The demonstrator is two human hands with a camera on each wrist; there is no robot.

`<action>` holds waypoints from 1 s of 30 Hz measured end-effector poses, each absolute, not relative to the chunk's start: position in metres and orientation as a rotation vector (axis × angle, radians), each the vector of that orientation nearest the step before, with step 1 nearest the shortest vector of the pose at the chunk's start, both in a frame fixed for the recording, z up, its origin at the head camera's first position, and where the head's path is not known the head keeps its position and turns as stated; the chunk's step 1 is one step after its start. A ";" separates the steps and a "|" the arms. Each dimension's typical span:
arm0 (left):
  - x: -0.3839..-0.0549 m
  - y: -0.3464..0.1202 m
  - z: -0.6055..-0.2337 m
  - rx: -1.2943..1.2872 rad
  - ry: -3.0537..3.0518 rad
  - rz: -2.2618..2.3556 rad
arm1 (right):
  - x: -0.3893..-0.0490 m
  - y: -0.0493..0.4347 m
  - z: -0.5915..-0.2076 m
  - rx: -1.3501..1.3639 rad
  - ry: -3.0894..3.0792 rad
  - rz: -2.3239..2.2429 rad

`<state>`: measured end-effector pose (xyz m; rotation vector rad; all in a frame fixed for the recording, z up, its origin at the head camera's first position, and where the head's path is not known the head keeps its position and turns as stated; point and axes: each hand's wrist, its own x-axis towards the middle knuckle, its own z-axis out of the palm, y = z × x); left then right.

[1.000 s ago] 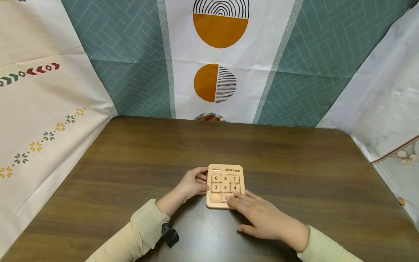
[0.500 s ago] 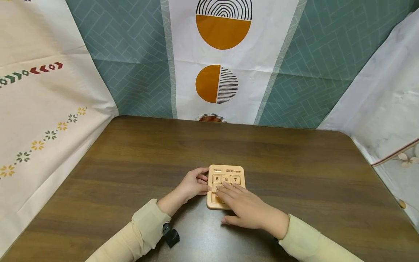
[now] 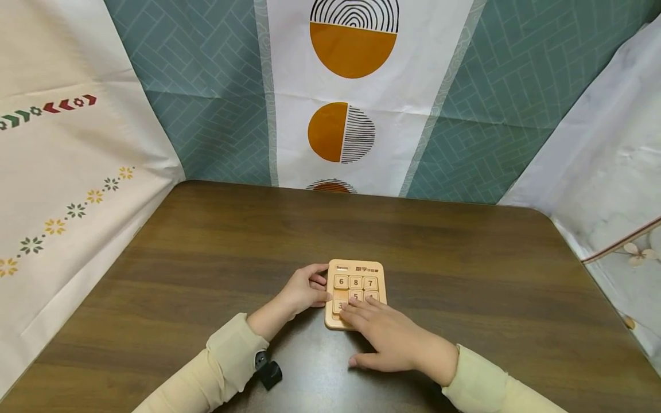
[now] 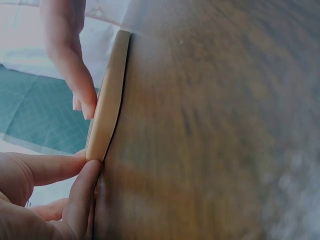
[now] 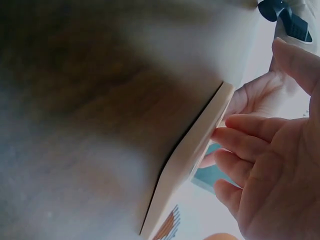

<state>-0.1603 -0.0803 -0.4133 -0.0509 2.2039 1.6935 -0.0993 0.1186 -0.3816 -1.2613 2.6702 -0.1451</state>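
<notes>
A light wooden number sliding puzzle (image 3: 352, 265) lies flat on the table. Tiles 6, 8 and 7 make up its top row, with tile 5 (image 3: 355, 296) below the 8. The gap is at the left of the middle row, and tile 3 (image 3: 339, 306) sits in the bottom left corner. My left hand (image 3: 301, 291) holds the puzzle's left edge between thumb and fingers. Fingers of my right hand (image 3: 395, 338), nearly straight, reach over the lower tiles, a fingertip at tile 3. That hand hides the rest of the bottom row. In the left wrist view, the puzzle's side (image 4: 111, 100) shows at the fingertips.
The brown wooden table (image 3: 232, 229) extends around the puzzle. Behind it hangs a teal and white patterned cloth (image 3: 217, 115), with pale cloths at both sides. A black device (image 3: 268, 373) is strapped at the left wrist.
My right hand has moved left from the lower right tiles to the left column. Tile 3 has slid down one place, so the gap is now above it. My left hand stays put.
</notes>
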 end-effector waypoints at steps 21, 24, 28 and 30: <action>-0.158 -0.079 -0.414 -0.056 2.171 1.719 | -0.110 0.117 -0.379 -1.278 2.719 -0.217; -0.158 -0.080 -0.415 -0.039 2.177 1.718 | -0.118 0.115 -0.382 -1.252 2.740 -0.220; -0.158 -0.080 -0.413 -0.030 2.175 1.719 | -0.123 0.113 -0.384 -1.198 2.718 -0.237; -0.158 -0.080 -0.412 -0.026 2.186 1.713 | -0.123 0.112 -0.384 -1.167 2.682 -0.265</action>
